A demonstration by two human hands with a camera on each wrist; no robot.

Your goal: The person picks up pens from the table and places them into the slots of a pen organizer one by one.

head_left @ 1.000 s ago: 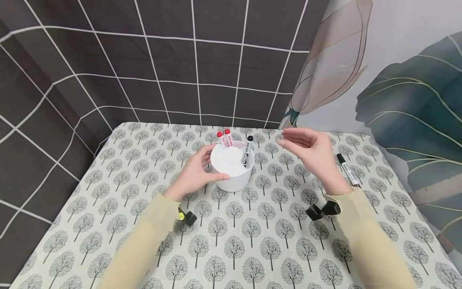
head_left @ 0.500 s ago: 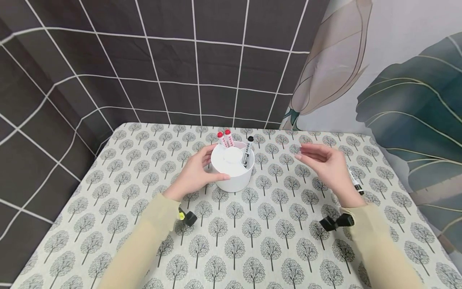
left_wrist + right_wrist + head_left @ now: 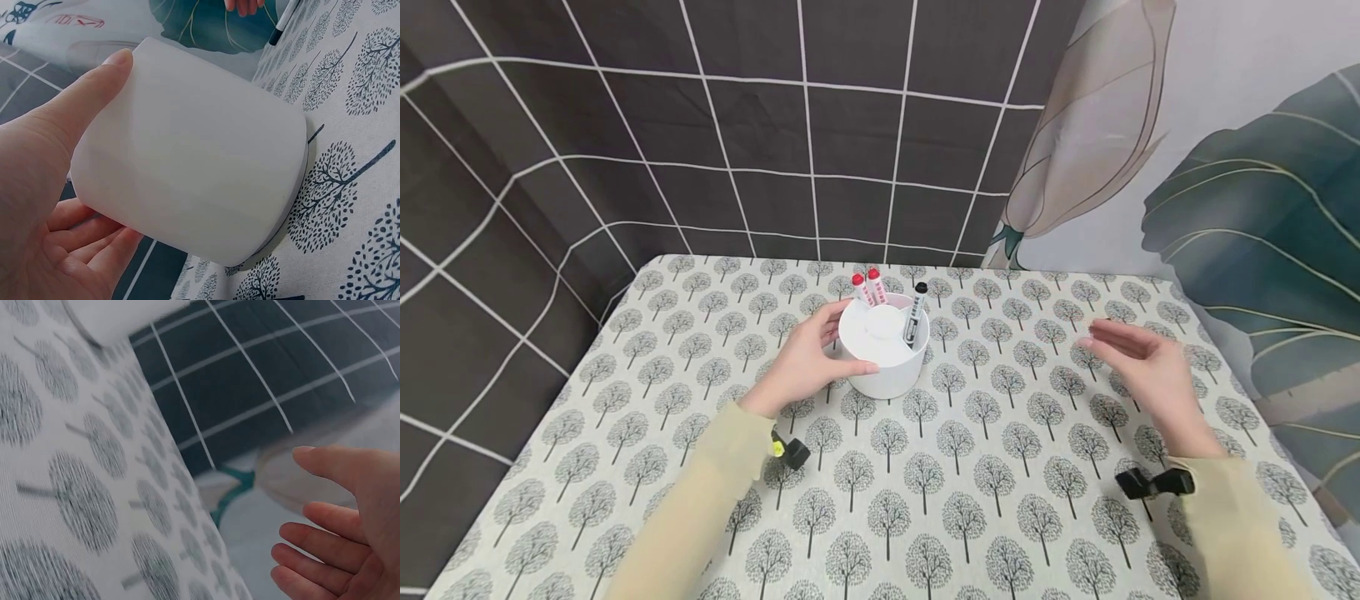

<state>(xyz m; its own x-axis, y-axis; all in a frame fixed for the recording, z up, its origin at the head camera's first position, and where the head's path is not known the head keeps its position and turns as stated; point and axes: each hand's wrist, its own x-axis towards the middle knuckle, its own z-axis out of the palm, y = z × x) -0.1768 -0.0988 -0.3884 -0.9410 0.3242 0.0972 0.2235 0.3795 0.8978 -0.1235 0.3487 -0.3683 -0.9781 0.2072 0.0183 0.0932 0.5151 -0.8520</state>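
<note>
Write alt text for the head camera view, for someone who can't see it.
A left hand grips a white pen cup on a tree-print tablecloth. The cup holds two red-capped markers and a black one. The right hand hovers open to the right, holding nothing.

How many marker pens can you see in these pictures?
4. Two red-capped markers stand at the back of the white round plastic holder, one black-capped marker at its right side, and another black marker lies on the table, mostly hidden behind the right hand.
</note>
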